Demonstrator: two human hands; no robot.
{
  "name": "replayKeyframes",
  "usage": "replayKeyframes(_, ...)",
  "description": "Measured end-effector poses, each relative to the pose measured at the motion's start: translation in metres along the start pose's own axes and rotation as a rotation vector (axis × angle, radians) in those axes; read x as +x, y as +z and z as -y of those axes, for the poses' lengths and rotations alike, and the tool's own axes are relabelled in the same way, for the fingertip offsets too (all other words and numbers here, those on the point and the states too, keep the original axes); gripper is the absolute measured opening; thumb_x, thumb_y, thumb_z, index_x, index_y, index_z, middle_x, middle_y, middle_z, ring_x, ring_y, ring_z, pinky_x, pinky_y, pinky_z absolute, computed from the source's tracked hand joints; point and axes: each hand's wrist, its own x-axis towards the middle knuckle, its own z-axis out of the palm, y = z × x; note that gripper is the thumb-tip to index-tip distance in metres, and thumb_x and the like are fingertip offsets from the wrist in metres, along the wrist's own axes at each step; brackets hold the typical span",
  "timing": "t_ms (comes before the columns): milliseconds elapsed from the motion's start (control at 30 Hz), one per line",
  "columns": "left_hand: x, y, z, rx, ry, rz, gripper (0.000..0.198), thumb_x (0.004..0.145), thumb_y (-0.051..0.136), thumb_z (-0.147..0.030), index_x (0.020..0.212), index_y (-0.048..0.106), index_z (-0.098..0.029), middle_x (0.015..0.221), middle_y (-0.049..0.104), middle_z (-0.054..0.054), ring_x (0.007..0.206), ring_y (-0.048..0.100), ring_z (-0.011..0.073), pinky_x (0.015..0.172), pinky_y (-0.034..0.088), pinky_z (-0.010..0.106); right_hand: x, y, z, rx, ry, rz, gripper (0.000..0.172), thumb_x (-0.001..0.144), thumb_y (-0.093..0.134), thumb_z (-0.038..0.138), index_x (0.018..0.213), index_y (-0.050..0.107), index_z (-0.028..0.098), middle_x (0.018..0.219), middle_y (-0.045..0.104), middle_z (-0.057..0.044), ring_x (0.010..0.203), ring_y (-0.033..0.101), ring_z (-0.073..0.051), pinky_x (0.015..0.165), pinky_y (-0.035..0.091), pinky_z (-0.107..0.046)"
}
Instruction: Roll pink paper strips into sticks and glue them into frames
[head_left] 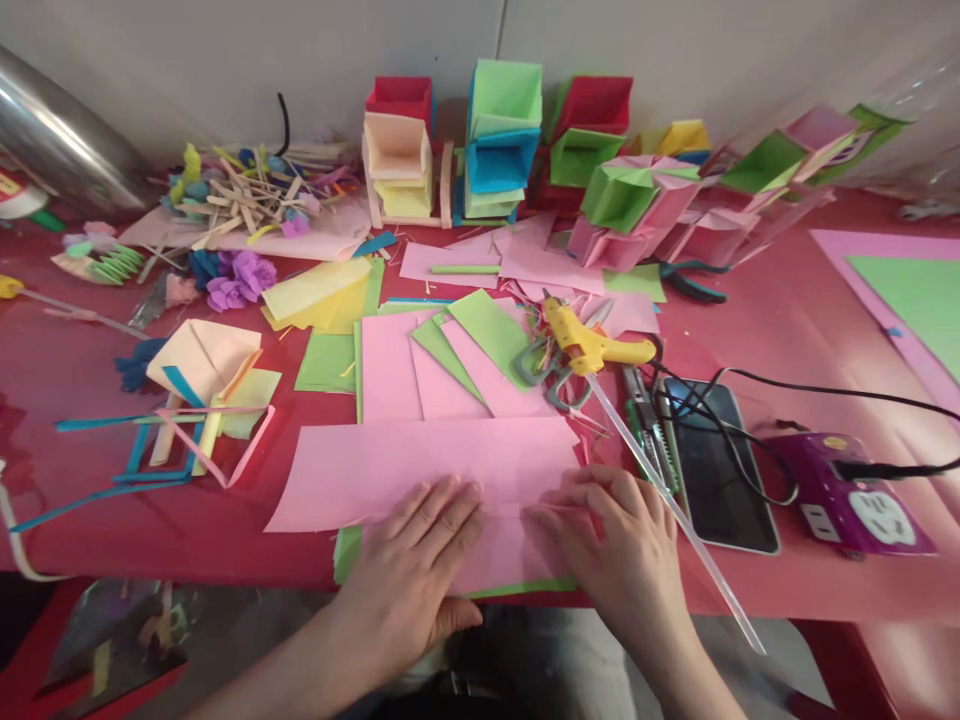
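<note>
A long pink paper sheet [420, 460] lies across a stack of pink and green paper at the table's front edge. My left hand [427, 540] rests flat on it, fingers stretched out and pressing the lower edge. On the right, my right hand [611, 530] has its thumb and fingertips closed on the sheet's lower right edge. Beneath both hands shows another pink sheet [510, 555] with a green sheet under its edge. Just beyond lie pink and green paper pieces [386, 370].
A yellow glue gun [589, 340] with a long glue stick lies right of the paper, near scissors [551, 370], a cutter [651, 430], a phone [724, 470] and a purple power adapter [855, 495]. Folded paper boxes [502, 150] line the wall. Paper strips [161, 450] lie left.
</note>
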Motion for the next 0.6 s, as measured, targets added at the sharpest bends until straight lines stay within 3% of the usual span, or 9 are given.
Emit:
replayKeyframes(133,-0.0015,0.0040,0.0026,0.039,0.018,0.003,0.072,0.080,0.032,-0.064,0.137,0.031,-0.018,0.143,0.032,0.006,0.133,0.021,0.0259,0.108,0.016,0.041,-0.0065,-0.0037,-0.0036,-0.066,0.018,-0.021,0.017,0.087,0.044,0.034,0.080,0.057,0.024,0.094,0.057,-0.008,0.084,0.047,-0.026,0.073,0.037,-0.043)
replayKeyframes(600,-0.0009,0.0027,0.0022,0.067,0.034,0.008,0.077,0.078,0.032,-0.067,0.136,0.033,-0.016,0.142,0.034,0.008,0.132,0.023,0.0274,0.107,0.016,0.041,-0.0021,-0.0038,-0.0071,-0.192,0.021,0.002,0.024,0.086,0.046,0.041,0.074,0.055,0.022,0.086,0.060,-0.008,0.081,0.050,-0.027,0.071,0.036,-0.041)
